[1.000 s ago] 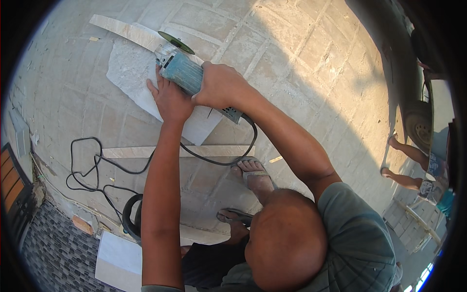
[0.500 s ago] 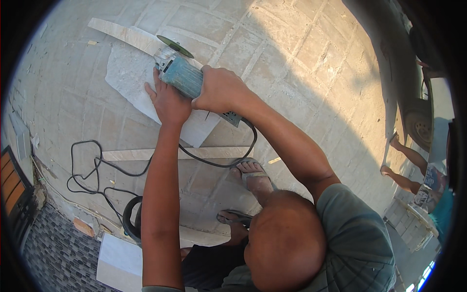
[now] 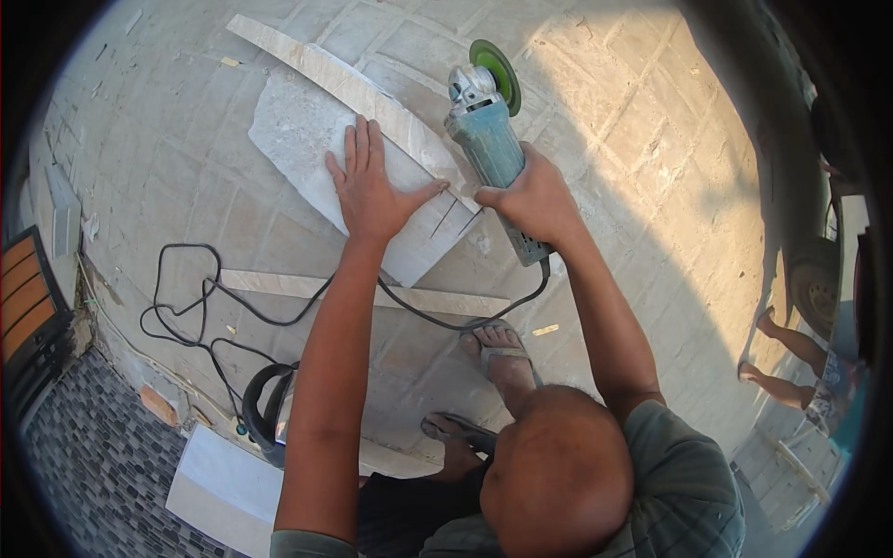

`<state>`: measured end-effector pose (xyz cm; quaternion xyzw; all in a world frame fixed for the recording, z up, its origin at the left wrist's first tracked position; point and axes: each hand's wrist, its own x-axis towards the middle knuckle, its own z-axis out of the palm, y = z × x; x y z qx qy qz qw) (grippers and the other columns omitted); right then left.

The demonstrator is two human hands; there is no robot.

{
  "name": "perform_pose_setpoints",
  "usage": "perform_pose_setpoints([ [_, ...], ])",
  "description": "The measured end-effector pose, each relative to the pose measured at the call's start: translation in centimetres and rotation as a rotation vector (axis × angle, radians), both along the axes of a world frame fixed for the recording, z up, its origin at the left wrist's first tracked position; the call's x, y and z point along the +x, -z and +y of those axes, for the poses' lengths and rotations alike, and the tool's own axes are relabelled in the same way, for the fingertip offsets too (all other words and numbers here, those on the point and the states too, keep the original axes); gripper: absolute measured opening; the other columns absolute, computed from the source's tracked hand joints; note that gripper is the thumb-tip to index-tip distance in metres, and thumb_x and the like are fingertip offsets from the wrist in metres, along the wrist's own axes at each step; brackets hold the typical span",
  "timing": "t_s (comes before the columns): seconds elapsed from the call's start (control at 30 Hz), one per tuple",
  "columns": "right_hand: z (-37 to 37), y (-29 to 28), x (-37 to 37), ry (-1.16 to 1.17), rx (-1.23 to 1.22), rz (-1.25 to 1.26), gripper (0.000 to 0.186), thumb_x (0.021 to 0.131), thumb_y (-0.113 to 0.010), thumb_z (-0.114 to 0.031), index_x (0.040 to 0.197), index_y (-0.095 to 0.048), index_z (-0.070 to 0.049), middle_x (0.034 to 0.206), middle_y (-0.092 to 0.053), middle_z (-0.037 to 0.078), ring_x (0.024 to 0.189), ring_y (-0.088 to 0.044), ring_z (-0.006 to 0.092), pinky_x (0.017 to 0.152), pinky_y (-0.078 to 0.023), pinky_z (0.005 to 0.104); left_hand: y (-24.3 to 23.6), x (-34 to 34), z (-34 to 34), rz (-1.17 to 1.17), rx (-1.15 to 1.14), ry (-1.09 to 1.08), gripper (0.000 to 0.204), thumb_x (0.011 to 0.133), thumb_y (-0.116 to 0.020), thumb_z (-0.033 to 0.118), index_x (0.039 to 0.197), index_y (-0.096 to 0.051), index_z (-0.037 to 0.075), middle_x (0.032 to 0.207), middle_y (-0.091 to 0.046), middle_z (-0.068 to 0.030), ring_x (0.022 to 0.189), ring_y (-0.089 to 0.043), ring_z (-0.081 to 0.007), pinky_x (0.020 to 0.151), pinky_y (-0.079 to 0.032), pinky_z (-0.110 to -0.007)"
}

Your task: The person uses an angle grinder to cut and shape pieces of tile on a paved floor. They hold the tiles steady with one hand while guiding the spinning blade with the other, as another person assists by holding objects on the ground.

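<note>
My right hand (image 3: pixel 541 200) grips a blue-green angle grinder (image 3: pixel 488 144) by its body. Its green disc (image 3: pixel 498 76) points up and away, beyond the edge of the stone. My left hand (image 3: pixel 374 191) lies flat with fingers spread on a pale stone slab (image 3: pixel 298 126). Its fingertips reach a long, narrow stone strip (image 3: pixel 344 86) along the slab's far edge. Two short dark lines show on the slab's near right corner, beside my left thumb. The grinder's black cord (image 3: pixel 433 321) runs from its rear end toward the left.
Another stone strip (image 3: pixel 372 294) lies nearer, under the cord. A black-handled object (image 3: pixel 265 414) stands by my left forearm, near a white slab (image 3: pixel 228 493). Sandalled feet (image 3: pixel 507 349) are close by. At the right are another person's legs (image 3: pixel 791 339) and a vehicle wheel (image 3: pixel 814 284).
The grinder has swung away from the slab to the right in my right hand. My left hand, earlier beside the grinder's head, now rests spread on the stone. The whole view has shifted slightly.
</note>
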<state>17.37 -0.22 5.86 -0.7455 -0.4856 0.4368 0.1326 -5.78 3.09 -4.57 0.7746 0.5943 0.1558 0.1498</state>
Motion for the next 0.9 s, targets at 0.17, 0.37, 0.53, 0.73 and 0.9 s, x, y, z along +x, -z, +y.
perform_pose_setpoints([
  [0.17, -1.7, 1.7, 0.2, 0.029, 0.028, -0.002, 0.081, 0.07, -0.084, -0.033, 0.133, -0.059, 0.011, 0.108, -0.073, 0.033, 0.104, -0.073, 0.0442, 0.093, -0.056, 0.0462, -0.1, 0.4, -0.3, -0.007, 0.028, 0.014, 0.127, 0.067, -0.087, 0.073, 0.165, -0.036, 0.011, 0.173, -0.026, -0.0237, 0.161, -0.021, -0.0402, 0.125, -0.007, -0.071],
  [0.37, -2.9, 1.9, 1.2, 0.057, 0.025, -0.018, 0.079, 0.069, -0.084, -0.033, 0.13, -0.06, 0.01, 0.108, -0.073, 0.033, 0.103, -0.072, 0.0449, 0.093, -0.055, 0.047, -0.7, 0.1, 1.0, 0.069, 0.079, 0.22, 0.098, 0.076, -0.083, 0.068, 0.159, -0.051, 0.026, 0.174, -0.029, -0.0158, 0.161, -0.022, -0.039, 0.124, -0.008, -0.074],
  [0.53, -3.3, 1.5, 3.1, 0.113, 0.058, -0.018, 0.075, 0.069, -0.083, -0.033, 0.126, -0.061, 0.009, 0.107, -0.072, 0.032, 0.102, -0.072, 0.0443, 0.092, -0.055, 0.0472, -1.1, 0.2, 3.7, 0.051, 0.023, 0.628, 0.083, 0.086, -0.078, 0.06, 0.156, -0.054, 0.024, 0.169, -0.041, -0.0044, 0.161, -0.026, -0.0307, 0.128, -0.011, -0.069],
  [0.73, -3.8, 0.7, 4.8, 0.172, 0.08, -0.05, 0.072, 0.069, -0.083, -0.032, 0.125, -0.061, 0.009, 0.106, -0.072, 0.031, 0.1, -0.073, 0.0432, 0.091, -0.055, 0.0473, -0.9, 0.5, 2.5, 0.002, -0.028, 0.641, 0.073, 0.09, -0.074, 0.057, 0.148, -0.057, 0.016, 0.157, -0.052, -0.0004, 0.158, -0.032, -0.0249, 0.131, -0.016, -0.063],
  [0.9, -4.1, 0.3, 5.0, 0.188, 0.071, -0.072, 0.07, 0.069, -0.084, -0.032, 0.122, -0.063, 0.008, 0.102, -0.072, 0.024, 0.092, -0.072, 0.0343, 0.088, -0.055, 0.0439, -1.2, 0.7, 0.4, -0.025, -0.068, 0.748, 0.074, 0.088, -0.078, 0.05, 0.149, -0.056, 0.015, 0.159, -0.051, -0.0018, 0.159, -0.03, -0.0262, 0.129, -0.017, -0.065],
])
